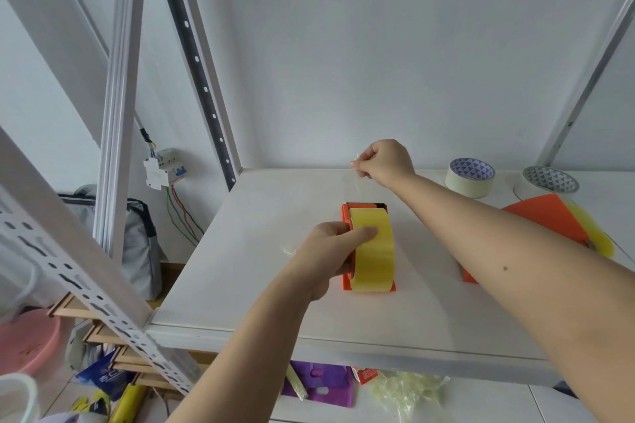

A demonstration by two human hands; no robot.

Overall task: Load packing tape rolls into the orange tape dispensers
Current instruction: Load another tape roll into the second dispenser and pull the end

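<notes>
An orange tape dispenser [347,280] stands on the white shelf [257,268] with a yellow tape roll [376,257] seated in it. My left hand [330,251] grips the roll and dispenser from the left, thumb on the roll's top. My right hand [385,161] is raised behind the dispenser, its fingers pinched on a thin clear strip of tape [357,178] that runs down toward the dispenser's black front end [366,205]. A second orange dispenser [546,216] with a yellow roll [598,237] lies to the right, partly hidden by my right forearm.
Two cream masking tape rolls [470,177] [549,180] sit at the back right of the shelf. A small tape scrap [288,251] lies left of my left hand. Metal shelf uprights [120,148] rise on the left. Bags, packaging and a pink basin [27,340] lie below.
</notes>
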